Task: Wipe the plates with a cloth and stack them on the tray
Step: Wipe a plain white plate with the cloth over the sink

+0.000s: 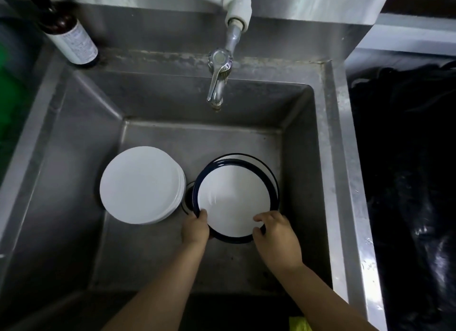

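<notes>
Both hands reach down into the deep stainless-steel sink basin [81,138] and hold the same thing: a round white plate with a dark blue rim [234,200], the top one of a small pile of like plates. At least 1 more dark-rimmed plate [267,169] shows behind and beneath it, its edge peeking out at the far right side; how many lie under it cannot be told. The left hand [196,228] grips the near-left edge of the top plate, thumb over the rim and the other fingers hidden below it. The right hand [276,234] pinches the near-right edge, fingertips curled onto the white face and thumb wrapped at the rim. The 2 hands are apart, with the near arc of the plate between them.

Just left of this pile, almost touching it, sits a stack of plain white round plates [142,185] on the sink floor, several thick by the edges showing at its right side.

A chrome tap with a lever handle [218,76] hangs over the basin from a white plastic pipe elbow [237,5]. A dark brown bottle with a white label [70,38] stands on the rear left ledge. Black plastic sheeting [407,158] lies right of the sink.
</notes>
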### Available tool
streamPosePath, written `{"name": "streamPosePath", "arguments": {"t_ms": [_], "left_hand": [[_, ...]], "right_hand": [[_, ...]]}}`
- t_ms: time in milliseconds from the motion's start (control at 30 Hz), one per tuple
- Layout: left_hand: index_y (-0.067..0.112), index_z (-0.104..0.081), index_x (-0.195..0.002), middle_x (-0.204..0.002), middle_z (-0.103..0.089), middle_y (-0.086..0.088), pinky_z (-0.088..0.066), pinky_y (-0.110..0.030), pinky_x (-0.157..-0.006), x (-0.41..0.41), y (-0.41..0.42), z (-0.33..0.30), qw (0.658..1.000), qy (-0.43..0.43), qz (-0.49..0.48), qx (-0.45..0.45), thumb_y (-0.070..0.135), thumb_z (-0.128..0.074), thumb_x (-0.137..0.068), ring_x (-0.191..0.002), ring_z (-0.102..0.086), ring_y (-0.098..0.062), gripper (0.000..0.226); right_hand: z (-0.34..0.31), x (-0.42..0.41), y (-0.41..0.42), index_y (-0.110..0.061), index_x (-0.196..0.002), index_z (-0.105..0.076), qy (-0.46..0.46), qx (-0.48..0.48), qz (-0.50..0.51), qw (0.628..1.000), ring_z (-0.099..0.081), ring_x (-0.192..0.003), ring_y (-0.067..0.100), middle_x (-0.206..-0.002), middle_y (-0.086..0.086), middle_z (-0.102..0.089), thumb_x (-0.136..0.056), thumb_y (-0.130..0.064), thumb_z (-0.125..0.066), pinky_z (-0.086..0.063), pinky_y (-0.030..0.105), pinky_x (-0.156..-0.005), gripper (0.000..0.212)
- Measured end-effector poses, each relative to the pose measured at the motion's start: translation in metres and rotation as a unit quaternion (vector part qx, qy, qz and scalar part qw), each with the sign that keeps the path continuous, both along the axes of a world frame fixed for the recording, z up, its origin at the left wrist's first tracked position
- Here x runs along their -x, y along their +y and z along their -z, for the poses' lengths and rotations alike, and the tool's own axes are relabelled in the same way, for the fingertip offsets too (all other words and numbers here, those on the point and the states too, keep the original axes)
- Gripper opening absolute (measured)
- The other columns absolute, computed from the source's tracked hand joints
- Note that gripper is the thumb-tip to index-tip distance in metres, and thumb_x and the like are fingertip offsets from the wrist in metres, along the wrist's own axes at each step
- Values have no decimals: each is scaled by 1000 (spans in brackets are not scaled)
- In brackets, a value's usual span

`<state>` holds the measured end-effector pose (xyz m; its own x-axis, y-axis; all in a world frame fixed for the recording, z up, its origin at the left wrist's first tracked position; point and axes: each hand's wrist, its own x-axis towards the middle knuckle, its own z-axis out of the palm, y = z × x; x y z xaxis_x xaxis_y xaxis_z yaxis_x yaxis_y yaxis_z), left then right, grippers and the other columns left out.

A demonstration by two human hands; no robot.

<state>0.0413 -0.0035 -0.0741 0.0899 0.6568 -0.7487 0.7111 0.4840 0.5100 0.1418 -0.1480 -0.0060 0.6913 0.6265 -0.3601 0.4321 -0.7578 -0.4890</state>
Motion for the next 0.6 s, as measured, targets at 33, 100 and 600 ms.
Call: {"name": "streamPosePath", "arguments": {"t_ms": [33,100,600], "left_hand": [[4,-62,-111,-109,-64,-17,-49,-42,-90,-1,-1,-2,1000,-3,-8,-4,27,-46,-98,-102,-59,-35,31],[3,-62,-109,-106,-63,-16,-47,-39,-86,-3,-1,-7,1000,-7,-6,-26,26,-45,-98,-100,-58,-35,30],[11,-52,-77,-70,-60,-3,-38,-32,-56,39,37,-128,951,-69,160,-255,26,-44,-99,-65,-54,-19,28]], "right_hand": [[0,1,0,-19,-119,-62,-2,1,-1,1000,-51,-110,9,-124,-4,-56,-92,-18,-56,-46,15,-85,28],[0,2,0,-19,-119,-63,-5,4,-2,1000,-50,-113,10,-124,-4,-56,-92,-18,-56,-47,17,-87,28],[-53,13,3,-18,-136,-41,65,-38,128,989,-52,-113,17,-135,1,-44,-90,-22,-61,-45,25,-86,50]]}}
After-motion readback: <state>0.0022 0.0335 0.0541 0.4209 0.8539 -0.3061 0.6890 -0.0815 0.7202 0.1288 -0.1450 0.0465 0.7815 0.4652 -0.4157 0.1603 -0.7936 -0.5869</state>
